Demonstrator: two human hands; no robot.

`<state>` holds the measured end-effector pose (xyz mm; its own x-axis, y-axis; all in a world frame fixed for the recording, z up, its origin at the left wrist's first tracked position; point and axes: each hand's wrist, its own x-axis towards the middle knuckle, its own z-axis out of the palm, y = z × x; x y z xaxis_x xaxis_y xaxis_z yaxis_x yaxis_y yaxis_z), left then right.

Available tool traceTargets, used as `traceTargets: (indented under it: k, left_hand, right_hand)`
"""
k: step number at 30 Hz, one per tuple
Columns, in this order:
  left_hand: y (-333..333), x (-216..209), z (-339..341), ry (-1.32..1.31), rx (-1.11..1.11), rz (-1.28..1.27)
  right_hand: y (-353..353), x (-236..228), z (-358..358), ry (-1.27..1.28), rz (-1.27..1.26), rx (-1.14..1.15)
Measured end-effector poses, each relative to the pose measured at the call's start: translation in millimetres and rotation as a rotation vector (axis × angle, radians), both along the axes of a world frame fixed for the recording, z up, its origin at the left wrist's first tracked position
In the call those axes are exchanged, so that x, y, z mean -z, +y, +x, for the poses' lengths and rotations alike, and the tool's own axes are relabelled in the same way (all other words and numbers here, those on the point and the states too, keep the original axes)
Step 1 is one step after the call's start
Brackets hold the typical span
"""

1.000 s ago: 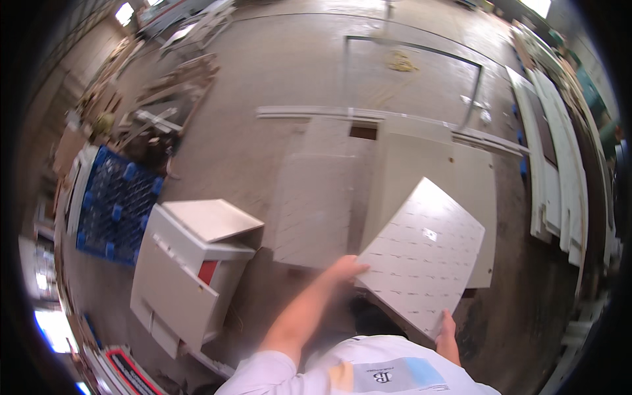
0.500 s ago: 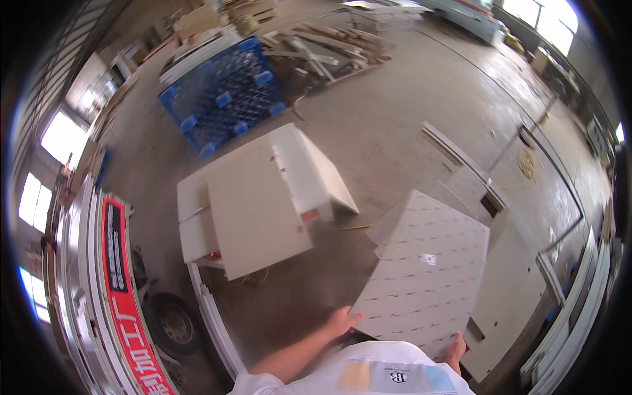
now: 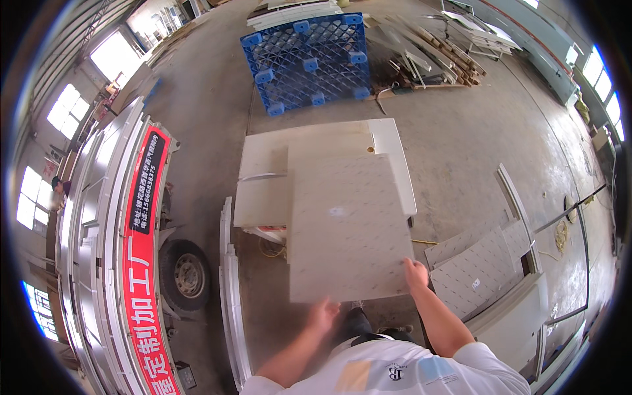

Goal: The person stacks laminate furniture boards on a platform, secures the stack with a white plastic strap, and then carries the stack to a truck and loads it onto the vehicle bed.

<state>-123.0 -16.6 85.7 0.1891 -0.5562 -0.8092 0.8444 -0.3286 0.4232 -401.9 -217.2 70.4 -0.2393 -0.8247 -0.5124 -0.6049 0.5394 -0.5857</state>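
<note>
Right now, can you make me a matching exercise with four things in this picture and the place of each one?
Things:
1. white dotted panel
2. blue pallet
3. wheel
4. red banner

Places:
A. far end of the floor, at the top of the view
B. along the curved metal frames on the left
C. in both hands, over the white cabinet
D. lower left, beside the leaning white strips

Pairs: 1-C, 2-A, 3-D, 4-B
</note>
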Motion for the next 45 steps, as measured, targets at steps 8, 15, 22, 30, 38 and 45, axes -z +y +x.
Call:
traceTargets:
  k: [8,15,22,30,38,45]
  left_hand:
    - [-60,38,76,-0.209,-0.023,-0.005]
    - [-121,53,103,-0.231,0.022,-0.048]
    - [-118,110,84,-0.522,0.334,0.271]
    - [-79,107,-8,-0.51,1.031,0.246]
    - [-40,99,-226,-0.66,1.664,0.103]
    - [63,58,-422,-0.544,2.055,0.068]
  right_hand:
    - [-32,16,46,-0.143,0.066,-0.295]
    - [36,16,-47,0.003,0.039,-0.273]
    - [195,43,-180,0.033,0.331,0.08]
    - [313,23,-226,-0.204,0.293,0.571]
    - [426,95,-327,-0.268,0.237,0.755]
    - [531,210,-517,0.127,-0.009,1.191]
